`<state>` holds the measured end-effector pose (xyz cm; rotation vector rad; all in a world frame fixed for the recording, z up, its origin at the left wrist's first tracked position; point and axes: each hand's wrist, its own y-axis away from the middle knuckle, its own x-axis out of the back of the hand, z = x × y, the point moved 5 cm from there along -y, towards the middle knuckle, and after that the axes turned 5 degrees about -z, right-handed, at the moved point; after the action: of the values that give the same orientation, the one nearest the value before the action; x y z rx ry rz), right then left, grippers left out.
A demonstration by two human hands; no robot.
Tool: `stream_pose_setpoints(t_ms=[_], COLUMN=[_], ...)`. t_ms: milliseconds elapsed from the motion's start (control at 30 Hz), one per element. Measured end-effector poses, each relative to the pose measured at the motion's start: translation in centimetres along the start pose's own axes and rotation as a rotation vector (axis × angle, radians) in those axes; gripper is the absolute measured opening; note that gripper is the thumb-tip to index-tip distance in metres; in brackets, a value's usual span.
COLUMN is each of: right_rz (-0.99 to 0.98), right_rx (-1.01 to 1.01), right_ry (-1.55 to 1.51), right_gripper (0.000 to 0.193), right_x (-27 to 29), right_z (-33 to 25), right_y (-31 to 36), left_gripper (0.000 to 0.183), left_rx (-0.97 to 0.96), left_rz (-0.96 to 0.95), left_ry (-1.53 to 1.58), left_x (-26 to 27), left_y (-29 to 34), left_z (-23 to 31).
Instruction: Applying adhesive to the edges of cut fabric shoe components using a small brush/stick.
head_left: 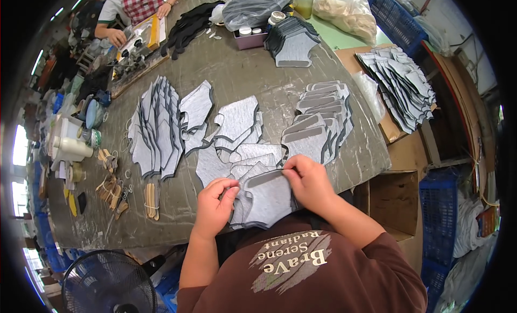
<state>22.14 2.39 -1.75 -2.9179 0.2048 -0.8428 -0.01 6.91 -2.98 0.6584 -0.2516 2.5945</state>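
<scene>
A grey cut fabric piece [272,197] with a darker strip along its upper edge lies in front of me at the table's near edge. My right hand [309,183] pinches its upper right corner between thumb and fingers. Close to its upper left side, my left hand [217,202] is closed, thumb pressed to the fingertips; what they hold, if anything, I cannot make out. More grey pieces [257,154] lie loosely overlapped just beyond, partly hidden by the one in front. To the right of these, a fanned row of strip-edged pieces [307,135] stretches away from me.
Left of centre stands a fanned stack of grey pieces [156,132]. Bundled wooden sticks [152,201] lie nearer. More stacks sit at the far side [292,43] and right [398,87]. Across the table [188,221], a co-worker's hands [117,38] work at a board. A fan [107,286] stands lower left.
</scene>
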Motion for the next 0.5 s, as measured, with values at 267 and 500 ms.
stream_pose_setpoints(t_ms=[267, 500], right_rz=[-0.045, -0.032], right_rx=[0.181, 0.234], right_ry=[-0.157, -0.312], right_gripper=[0.018, 0.012], right_x=[-5.3, -4.2], right_z=[1.7, 1.3], right_y=[0.7, 1.0], left_gripper=[0.027, 0.012], left_rx=[0.414, 0.398], left_rz=[-0.244, -0.192], left_ry=[0.585, 0.668], left_x=[-1.3, -1.3], left_y=[0.7, 0.7], left_z=[-2.1, -3.0])
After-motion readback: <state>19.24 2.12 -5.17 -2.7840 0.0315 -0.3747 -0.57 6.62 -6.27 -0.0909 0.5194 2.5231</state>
